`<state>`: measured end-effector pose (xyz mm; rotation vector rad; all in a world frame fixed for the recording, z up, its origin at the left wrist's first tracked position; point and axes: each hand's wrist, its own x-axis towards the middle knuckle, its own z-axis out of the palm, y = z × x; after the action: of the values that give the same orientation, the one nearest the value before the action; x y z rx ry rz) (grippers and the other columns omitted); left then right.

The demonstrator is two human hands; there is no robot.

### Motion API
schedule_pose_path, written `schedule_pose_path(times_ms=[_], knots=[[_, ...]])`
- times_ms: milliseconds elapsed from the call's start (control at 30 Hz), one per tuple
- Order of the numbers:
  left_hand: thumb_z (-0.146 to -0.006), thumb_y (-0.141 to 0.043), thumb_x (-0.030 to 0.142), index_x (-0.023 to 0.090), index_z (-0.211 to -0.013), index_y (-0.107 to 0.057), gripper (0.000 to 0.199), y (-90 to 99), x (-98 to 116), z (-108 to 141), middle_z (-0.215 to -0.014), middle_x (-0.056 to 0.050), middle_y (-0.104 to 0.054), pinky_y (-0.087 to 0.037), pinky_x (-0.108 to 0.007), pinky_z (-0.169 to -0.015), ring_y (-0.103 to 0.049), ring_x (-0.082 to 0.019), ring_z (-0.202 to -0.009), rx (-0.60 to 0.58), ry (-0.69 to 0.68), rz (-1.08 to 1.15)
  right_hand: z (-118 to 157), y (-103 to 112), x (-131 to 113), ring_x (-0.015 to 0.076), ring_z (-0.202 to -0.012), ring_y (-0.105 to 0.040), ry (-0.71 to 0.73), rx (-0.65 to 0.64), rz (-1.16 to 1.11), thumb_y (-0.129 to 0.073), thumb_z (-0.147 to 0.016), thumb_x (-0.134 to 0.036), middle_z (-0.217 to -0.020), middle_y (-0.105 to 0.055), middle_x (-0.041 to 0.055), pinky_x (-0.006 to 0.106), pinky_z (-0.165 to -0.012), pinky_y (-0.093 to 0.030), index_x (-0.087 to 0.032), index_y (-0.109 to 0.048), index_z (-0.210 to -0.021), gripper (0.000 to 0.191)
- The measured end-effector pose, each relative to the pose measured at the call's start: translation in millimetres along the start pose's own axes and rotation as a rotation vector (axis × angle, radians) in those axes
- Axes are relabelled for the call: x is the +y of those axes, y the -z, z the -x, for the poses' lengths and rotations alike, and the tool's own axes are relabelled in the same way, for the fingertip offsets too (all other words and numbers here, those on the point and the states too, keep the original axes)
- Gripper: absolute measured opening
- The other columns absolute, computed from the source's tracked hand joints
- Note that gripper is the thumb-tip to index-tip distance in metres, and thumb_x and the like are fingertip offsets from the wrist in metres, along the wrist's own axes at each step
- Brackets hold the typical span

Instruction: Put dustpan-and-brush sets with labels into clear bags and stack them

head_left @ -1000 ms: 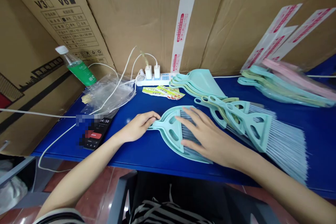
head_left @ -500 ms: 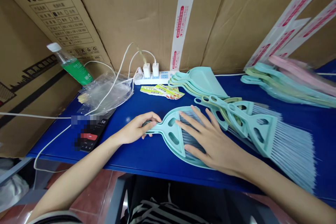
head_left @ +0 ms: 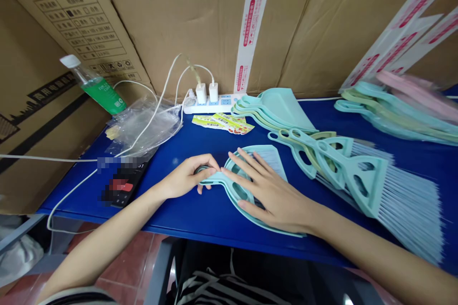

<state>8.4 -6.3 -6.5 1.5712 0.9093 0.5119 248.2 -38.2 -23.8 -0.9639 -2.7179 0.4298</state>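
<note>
A teal hand brush (head_left: 240, 191) lies nested on a matching teal dustpan (head_left: 286, 229), their handles together at the left. My left hand (head_left: 191, 175) is closed around the handle ends. Over the brush head, my right hand (head_left: 270, 189) rests flat with fingers stretched apart, covering part of the bristles. Right of it, several teal and green brushes (head_left: 363, 178) lie in an overlapping pile, bristles pointing right. Behind, a stack of teal and green dustpans (head_left: 281, 107) sits against the power strip.
A white power strip (head_left: 226, 101) with two chargers stands by the cardboard wall (head_left: 200, 19). On the left are a green-labelled bottle (head_left: 102, 93), clear plastic wrap (head_left: 143, 126) and a phone (head_left: 125, 186). Yellow packets (head_left: 223, 123) lie mid-table; plastic-wrapped dustpans (head_left: 397, 109) lie far right.
My right hand has slid left across the brush, toward the handles, uncovering bristles and the dustpan's right edge. My left hand keeps its grip. The view has shifted slightly.
</note>
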Motion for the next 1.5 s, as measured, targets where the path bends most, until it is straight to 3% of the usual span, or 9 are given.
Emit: schedule_pose_path(times_ms=[733,933,1167,1333,1500], knots=[[-0.086,-0.062,0.049,0.015,-0.085,-0.059,0.034,-2.1,-1,1,-0.066,0.003,-0.055,-0.045,-0.017,-0.04,-0.058,-0.01,-0.054,0.072,-0.011,-0.025,-1,-1,-3,0.0338,-0.149,-0.01,0.001,0.061,0.024,-0.045,-0.098,-0.037,-0.162,-0.025,0.0131,0.064,-0.114,-0.025,-0.027,-0.025,-0.157,0.062],[-0.084,-0.065,0.047,0.014,-0.083,-0.059,0.034,-3.0,1,1,-0.065,0.002,-0.056,-0.045,-0.016,-0.039,-0.059,-0.01,-0.053,0.075,0.006,-0.01,-1,-1,-3,0.0371,-0.149,-0.009,0.01,0.048,0.014,-0.044,-0.098,-0.037,-0.162,-0.024,0.0181,0.066,-0.113,-0.025,-0.022,-0.032,-0.155,0.059],[-0.086,-0.064,0.041,0.016,-0.089,-0.056,0.027,-0.4,3,2,-0.072,0.003,-0.057,-0.044,-0.014,-0.04,-0.059,-0.009,-0.056,0.048,0.003,-0.013,1,-4,-1,0.0331,-0.149,-0.008,0.0,0.096,0.026,-0.043,-0.099,-0.038,-0.162,-0.024,0.0161,0.061,-0.115,-0.025,-0.019,-0.034,-0.154,0.059],[-0.088,-0.06,0.038,0.018,-0.106,-0.055,0.028,4.7,2,3,-0.084,0.0,-0.059,-0.044,-0.015,-0.043,-0.059,-0.009,-0.058,0.055,0.014,-0.031,10,-9,6,0.0346,-0.149,-0.003,-0.038,0.139,0.097,-0.045,-0.098,-0.046,-0.163,-0.018,0.0165,0.06,-0.115,-0.027,-0.015,-0.024,-0.157,0.07],[-0.089,-0.057,0.036,0.016,-0.105,-0.059,0.026,6.9,2,2,-0.089,-0.003,-0.06,-0.05,-0.02,-0.051,-0.056,-0.011,-0.066,0.095,-0.032,-0.092,17,-14,9,0.0368,-0.147,0.002,-0.061,0.14,0.177,-0.051,-0.096,-0.046,-0.164,-0.009,0.0185,0.063,-0.113,-0.029,-0.017,0.0,-0.159,0.086]])
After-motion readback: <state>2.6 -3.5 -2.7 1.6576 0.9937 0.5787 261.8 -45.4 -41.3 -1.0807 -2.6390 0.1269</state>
